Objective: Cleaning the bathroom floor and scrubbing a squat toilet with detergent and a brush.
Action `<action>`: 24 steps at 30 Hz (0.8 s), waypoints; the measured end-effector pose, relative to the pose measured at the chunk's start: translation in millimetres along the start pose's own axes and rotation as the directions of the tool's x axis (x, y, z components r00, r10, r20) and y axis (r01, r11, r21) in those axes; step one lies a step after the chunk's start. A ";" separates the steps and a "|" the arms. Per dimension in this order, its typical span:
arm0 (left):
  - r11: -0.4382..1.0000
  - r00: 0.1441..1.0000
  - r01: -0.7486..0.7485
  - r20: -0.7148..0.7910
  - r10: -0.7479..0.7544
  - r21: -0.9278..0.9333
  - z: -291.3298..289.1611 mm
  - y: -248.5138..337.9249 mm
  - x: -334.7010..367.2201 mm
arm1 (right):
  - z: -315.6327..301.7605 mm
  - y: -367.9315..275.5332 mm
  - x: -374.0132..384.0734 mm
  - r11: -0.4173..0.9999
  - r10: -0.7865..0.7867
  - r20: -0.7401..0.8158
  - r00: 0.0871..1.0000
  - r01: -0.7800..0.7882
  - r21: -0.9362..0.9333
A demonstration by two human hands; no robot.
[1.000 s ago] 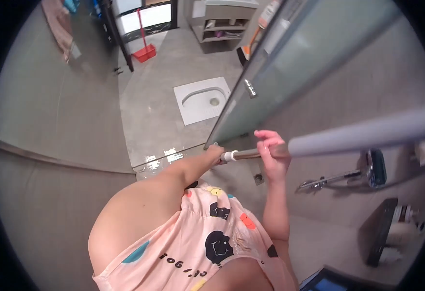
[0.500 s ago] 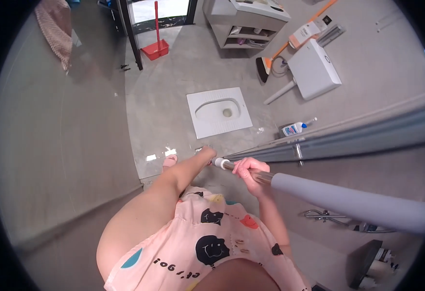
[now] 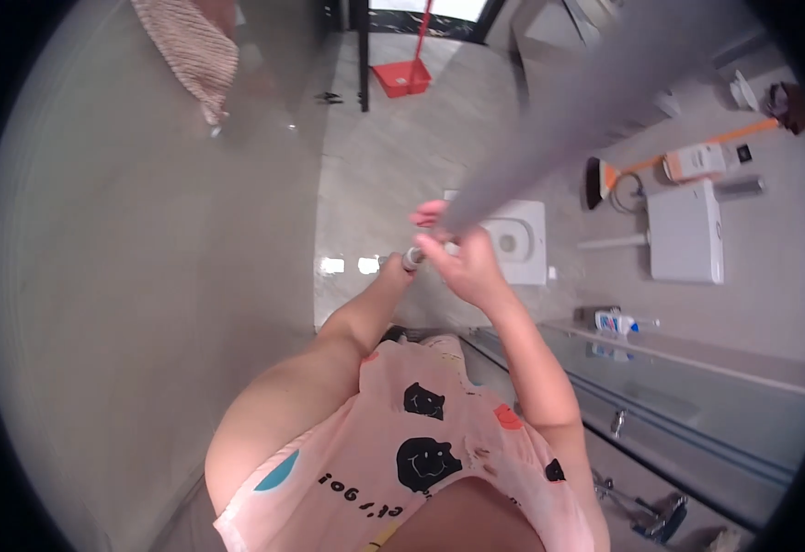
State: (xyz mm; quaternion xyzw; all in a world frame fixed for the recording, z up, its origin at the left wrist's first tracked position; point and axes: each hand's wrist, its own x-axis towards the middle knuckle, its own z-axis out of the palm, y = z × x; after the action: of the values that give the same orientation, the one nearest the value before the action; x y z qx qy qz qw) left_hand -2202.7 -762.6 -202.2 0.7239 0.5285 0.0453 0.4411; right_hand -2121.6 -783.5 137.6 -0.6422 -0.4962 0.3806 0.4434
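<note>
A long pole (image 3: 531,156) with a thick grey sleeve on its upper part rises toward the upper right, large and blurred close to the view. My left hand (image 3: 394,270) is closed round its lower part, by a white collar (image 3: 411,258). Higher up, my right hand (image 3: 465,262) wraps the pole where the sleeve begins, its fingers slightly loose. Whatever is on the pole's lower end is hidden behind my hands and body. Past my right hand, a white squat toilet (image 3: 536,248) is set in the floor, partly covered by the hand and pole.
A red dustpan (image 3: 400,79) stands near the doorway. At right are a white cistern (image 3: 685,230), an orange-handled broom (image 3: 597,182) and a white bottle with a blue cap (image 3: 614,322). A glass panel (image 3: 678,377) runs along my right. A pink towel (image 3: 191,55) hangs upper left. The grey floor (image 3: 365,175) shines.
The pole has swung from pointing right to pointing up and away, my right hand moving with it. The view has turned, and the room's things now sit further right.
</note>
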 end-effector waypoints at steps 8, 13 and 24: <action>0.999 0.959 0.040 -0.281 -0.037 0.004 -148.2 -9.5 56.5 | 123.3 -34.1 71.5 0.928 -0.299 0.708 0.640 0.367 0.060; 0.994 0.900 0.089 -0.422 -0.109 -0.067 -205.8 -18.5 24.3 | 160.9 -21.9 90.1 0.905 -0.367 0.754 0.545 0.397 0.154; 0.946 0.751 0.154 -0.589 -0.299 -0.284 -274.8 -17.3 15.9 | 205.6 -8.3 120.4 0.858 -0.499 0.477 0.724 0.490 0.154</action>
State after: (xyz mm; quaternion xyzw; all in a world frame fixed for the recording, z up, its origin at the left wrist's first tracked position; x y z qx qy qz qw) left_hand -2354.4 -586.6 -53.7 0.5451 0.7206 0.2857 0.3193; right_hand -2288.8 -625.7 74.4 -0.3614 -0.7433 0.4062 0.3898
